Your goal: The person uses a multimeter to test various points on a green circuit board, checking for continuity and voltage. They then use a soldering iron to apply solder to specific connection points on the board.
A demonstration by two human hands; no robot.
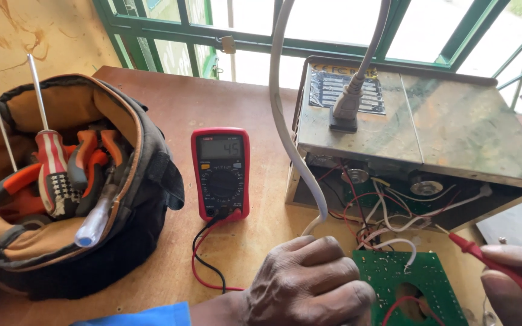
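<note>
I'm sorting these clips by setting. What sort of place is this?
Probably a small electronics repair bench by a window. A red digital multimeter stands on the wooden table, a tool bag holds screwdrivers and pliers, and an opened metal device shows its wiring beside a green circuit board.

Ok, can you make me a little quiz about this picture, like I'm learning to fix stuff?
1. True or false: the right hand holds a thin red test probe.
2. What does the left hand rest beside: A) the green circuit board with a round hole, B) the tan and black fabric tool bag, C) the green window frame?
3. Fill in: the red handheld meter with a grey screen stands on the brown wooden ____.

Key: 1 true; 2 A; 3 table.
</note>
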